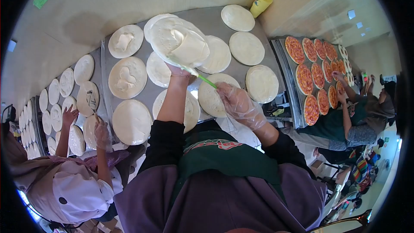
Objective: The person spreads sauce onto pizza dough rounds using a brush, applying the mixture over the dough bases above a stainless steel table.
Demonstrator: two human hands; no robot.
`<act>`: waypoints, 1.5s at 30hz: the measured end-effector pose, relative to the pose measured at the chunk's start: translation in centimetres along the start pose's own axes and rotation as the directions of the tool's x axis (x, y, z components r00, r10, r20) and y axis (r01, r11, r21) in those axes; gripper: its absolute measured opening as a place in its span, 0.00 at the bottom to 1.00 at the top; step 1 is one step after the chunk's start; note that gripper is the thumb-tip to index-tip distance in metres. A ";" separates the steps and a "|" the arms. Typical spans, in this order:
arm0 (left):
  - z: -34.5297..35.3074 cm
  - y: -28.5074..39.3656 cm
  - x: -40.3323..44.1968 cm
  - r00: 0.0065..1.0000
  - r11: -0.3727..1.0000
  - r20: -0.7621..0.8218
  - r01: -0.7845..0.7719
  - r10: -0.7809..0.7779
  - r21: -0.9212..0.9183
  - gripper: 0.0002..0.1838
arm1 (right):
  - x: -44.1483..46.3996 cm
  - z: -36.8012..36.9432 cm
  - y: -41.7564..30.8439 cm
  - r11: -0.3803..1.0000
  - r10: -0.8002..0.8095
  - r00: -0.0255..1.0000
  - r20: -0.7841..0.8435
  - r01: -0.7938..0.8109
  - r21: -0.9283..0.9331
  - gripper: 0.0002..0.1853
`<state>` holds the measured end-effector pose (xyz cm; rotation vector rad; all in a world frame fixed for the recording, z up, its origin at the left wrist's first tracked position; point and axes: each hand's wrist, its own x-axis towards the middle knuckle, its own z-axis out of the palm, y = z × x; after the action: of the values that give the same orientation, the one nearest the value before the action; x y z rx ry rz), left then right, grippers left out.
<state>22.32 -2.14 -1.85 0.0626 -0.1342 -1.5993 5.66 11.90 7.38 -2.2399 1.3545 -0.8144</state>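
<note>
My left hand [181, 72] supports a pizza base [166, 39] from below, lifted above the tray of other bases. A thick smear of white sauce [189, 45] lies on the raised base. My right hand [239, 101], in a clear plastic glove, is closed around the handle of a green spatula [208, 81]. White sauce coats the spatula's head, which is at the near edge of the raised base. Beneath and around my hands are more pizza bases [211, 97], partly covered by my arms.
Bases with white mounds [127, 77] lie at left on the metal tray [192, 13]. A yellow cup [261, 4] stands at the back. On the right, a co-worker [362, 116] reaches over red-topped pizzas [305, 79]. Another person [77, 181] on the left works with a utensil [91, 101].
</note>
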 end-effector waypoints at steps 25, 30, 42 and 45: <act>3.5 2.3 -1.7 0.963 0.956 0.172 0.236 -0.206 -0.174 0.32 | 4.4 -1.6 0.9 0.985 0.160 0.965 -0.207 -0.169 -0.026 0.06; 2.5 1.5 -1.2 0.988 0.989 0.029 0.149 -0.149 -0.017 0.32 | 3.6 0.5 0.5 1.000 0.027 0.989 -0.143 -0.026 0.011 0.07; 2.3 2.3 -1.6 0.985 0.980 0.068 0.164 -0.157 -0.117 0.31 | 4.3 -0.3 -0.3 0.987 0.164 0.978 -0.128 -0.162 0.023 0.12; 1.2 1.9 -1.1 0.992 0.992 -0.014 0.126 -0.126 0.016 0.30 | 4.1 1.2 0.4 0.997 0.072 0.990 -0.121 -0.076 -0.032 0.12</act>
<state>24.08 -1.09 -0.43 0.0956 -0.1358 -1.7241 7.69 8.15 7.31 -2.1846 1.5097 -0.9171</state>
